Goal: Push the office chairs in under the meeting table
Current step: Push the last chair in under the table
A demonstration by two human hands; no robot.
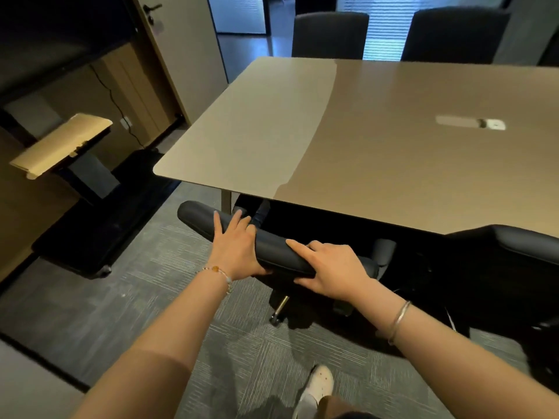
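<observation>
Office chair (273,252) rolled on casters, I judged, padded top firm; left hand (234,252) and right hand (329,272) (2 palms) lay flat-fingered, thumbs underneath.

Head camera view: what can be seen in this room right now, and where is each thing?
Meeting table: one, tan, centre and right.
Office chairs: four, dark; one under both hands at the near edge, one to its right, two on the far side.
Small white object: one, on the tabletop, right.
Paper-wrapped shelf: one, beige, left.
Door: one, tan, far left.
Carpet: grey, floor.
Shoe: one, white, bottom.
Left hand: beaded bracelet, on chair back.
Right hand: silver bangle, on chair back.
</observation>
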